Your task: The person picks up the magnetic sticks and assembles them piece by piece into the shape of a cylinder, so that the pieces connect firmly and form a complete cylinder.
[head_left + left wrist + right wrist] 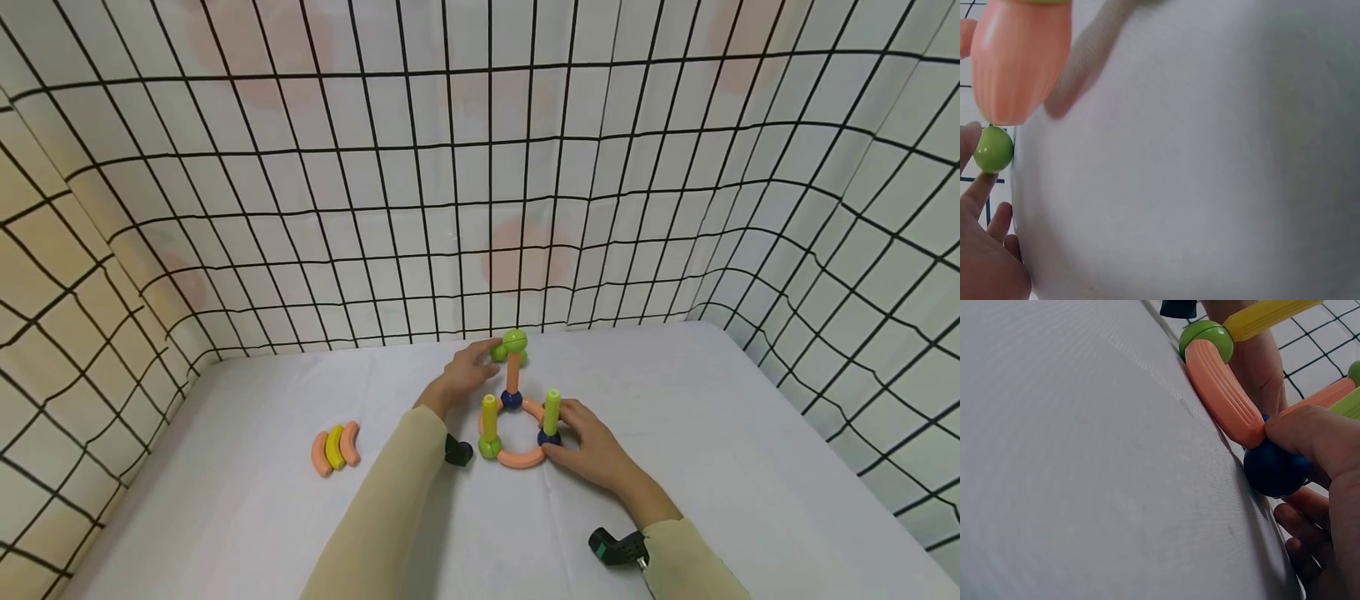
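A ring of curved orange sticks (521, 459) lies on the white table, joined by a green ball (490, 448) and two dark blue balls. Upright from it stand a yellow rod (490, 418), a light green rod (552, 412) and an orange rod (513, 373) topped by a green ball (515, 341). My right hand (596, 450) grips the right dark blue ball (1275, 469), thumb on its near side. Behind the ring, my left hand (465, 373) pinches a loose green ball (994, 150) between thumb and forefinger. Another green ball (523, 359) sits beside it, partly hidden.
To the left on the white tabletop (247, 467) lie two curved orange sticks and a curved yellow stick (334, 447) side by side. A black wire grid (491, 208) rises along the back and both sides. Black wrist devices (618, 547) hang below my sleeves.
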A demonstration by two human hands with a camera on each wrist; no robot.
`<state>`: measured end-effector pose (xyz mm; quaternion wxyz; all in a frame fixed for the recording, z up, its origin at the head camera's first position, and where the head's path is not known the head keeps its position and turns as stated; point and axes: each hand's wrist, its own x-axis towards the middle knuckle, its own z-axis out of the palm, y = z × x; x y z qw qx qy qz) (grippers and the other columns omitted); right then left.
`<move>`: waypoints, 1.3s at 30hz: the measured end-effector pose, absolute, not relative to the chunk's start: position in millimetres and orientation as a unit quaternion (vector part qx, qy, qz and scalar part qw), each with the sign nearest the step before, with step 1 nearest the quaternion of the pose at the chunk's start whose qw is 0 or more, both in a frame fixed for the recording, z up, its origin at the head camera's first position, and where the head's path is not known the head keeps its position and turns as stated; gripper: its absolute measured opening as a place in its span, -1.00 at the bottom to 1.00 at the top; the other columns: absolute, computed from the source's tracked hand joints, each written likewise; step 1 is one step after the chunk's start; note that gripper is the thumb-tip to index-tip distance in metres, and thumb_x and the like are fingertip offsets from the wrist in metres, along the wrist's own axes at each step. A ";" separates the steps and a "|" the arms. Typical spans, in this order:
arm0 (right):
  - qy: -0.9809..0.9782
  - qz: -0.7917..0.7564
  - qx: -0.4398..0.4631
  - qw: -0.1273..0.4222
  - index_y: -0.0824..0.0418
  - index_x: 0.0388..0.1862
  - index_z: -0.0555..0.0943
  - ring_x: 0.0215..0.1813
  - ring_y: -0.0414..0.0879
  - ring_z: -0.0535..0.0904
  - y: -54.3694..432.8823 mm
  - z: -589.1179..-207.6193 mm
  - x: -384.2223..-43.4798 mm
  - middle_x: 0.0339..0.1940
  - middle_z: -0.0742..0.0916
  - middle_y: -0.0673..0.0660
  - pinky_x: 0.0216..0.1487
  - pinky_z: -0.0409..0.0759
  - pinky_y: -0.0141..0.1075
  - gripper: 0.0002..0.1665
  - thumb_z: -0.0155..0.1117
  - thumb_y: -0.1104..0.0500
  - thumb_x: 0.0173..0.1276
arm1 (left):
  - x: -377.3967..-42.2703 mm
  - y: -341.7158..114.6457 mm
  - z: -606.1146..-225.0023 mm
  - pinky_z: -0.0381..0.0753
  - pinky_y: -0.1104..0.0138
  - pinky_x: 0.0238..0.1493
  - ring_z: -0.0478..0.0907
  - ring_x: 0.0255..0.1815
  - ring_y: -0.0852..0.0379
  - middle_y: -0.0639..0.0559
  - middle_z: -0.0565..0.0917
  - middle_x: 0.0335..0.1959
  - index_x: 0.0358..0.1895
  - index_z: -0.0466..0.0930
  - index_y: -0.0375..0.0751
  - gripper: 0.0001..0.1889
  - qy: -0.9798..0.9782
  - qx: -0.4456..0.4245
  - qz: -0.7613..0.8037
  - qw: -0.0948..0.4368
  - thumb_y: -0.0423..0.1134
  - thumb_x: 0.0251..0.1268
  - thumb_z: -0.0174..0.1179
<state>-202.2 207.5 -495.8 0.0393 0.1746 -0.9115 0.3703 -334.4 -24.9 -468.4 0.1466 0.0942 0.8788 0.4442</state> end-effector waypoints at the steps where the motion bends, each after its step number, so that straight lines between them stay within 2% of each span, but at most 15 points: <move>1: -0.911 0.372 0.173 0.038 0.04 0.19 0.58 0.40 0.14 0.47 207.8 -495.8 -202.3 0.31 0.58 0.08 0.39 0.40 0.19 -0.48 0.44 0.03 0.26 | -334.9 -24.6 -468.7 -0.05 -0.27 0.53 0.03 0.64 -0.14 0.08 0.20 0.60 0.48 0.27 0.36 -0.44 0.880 0.093 0.442 0.147 -0.08 0.47 0.12; 7: -0.912 0.375 0.164 0.030 0.04 0.23 0.56 0.42 0.14 0.45 207.6 -494.9 -201.6 0.33 0.56 0.08 0.40 0.37 0.21 -0.44 0.43 -0.01 0.27 | -336.9 -23.2 -469.8 0.05 -0.27 0.50 0.14 0.59 -0.16 0.06 0.30 0.55 0.38 0.38 0.31 -0.48 0.886 0.088 0.437 0.129 -0.08 0.39 0.23; 14: -0.911 0.380 0.157 0.022 0.02 0.24 0.55 0.41 0.11 0.47 207.6 -495.0 -202.0 0.33 0.56 0.05 0.40 0.37 0.20 -0.44 0.43 0.00 0.27 | -336.9 -22.5 -470.0 0.06 -0.22 0.51 0.28 0.52 -0.07 0.06 0.46 0.43 0.19 0.52 0.18 -0.62 0.884 0.092 0.448 0.098 -0.13 0.33 0.30; 19: -0.913 0.377 0.154 0.023 0.02 0.25 0.56 0.39 0.11 0.48 207.7 -495.6 -201.5 0.32 0.57 0.06 0.39 0.38 0.20 -0.43 0.43 0.00 0.27 | -337.0 -20.6 -469.5 0.10 -0.16 0.49 0.41 0.40 -0.03 0.06 0.60 0.26 0.07 0.57 0.10 -0.72 0.884 0.090 0.452 0.082 -0.16 0.33 0.31; 25: -0.913 0.375 0.158 0.026 0.04 0.26 0.55 0.39 0.12 0.48 208.0 -496.0 -201.1 0.32 0.57 0.07 0.39 0.38 0.20 -0.42 0.43 0.00 0.26 | -337.8 -19.6 -471.2 0.20 -0.13 0.39 0.51 0.18 -0.01 0.02 0.67 0.08 -0.05 0.59 0.04 -0.80 0.887 0.089 0.449 0.064 -0.23 0.32 0.31; 32: -0.914 0.374 0.157 0.028 0.05 0.28 0.54 0.38 0.12 0.49 207.9 -495.9 -201.1 0.32 0.57 0.08 0.39 0.39 0.20 -0.39 0.43 0.00 0.27 | -332.9 -22.8 -472.3 0.54 0.10 0.21 0.53 0.12 -0.02 -0.09 0.64 0.12 0.04 0.58 0.00 -0.74 0.871 0.087 0.479 0.072 -0.27 0.32 0.30; 39: -0.915 0.370 0.162 0.026 0.04 0.24 0.56 0.40 0.13 0.47 207.6 -496.6 -201.1 0.32 0.56 0.08 0.40 0.38 0.20 -0.46 0.42 -0.01 0.29 | -325.3 -29.8 -473.0 0.55 0.09 0.23 0.54 0.18 -0.04 -0.12 0.63 0.16 0.16 0.59 -0.03 -0.65 0.875 0.086 0.470 0.076 -0.24 0.33 0.30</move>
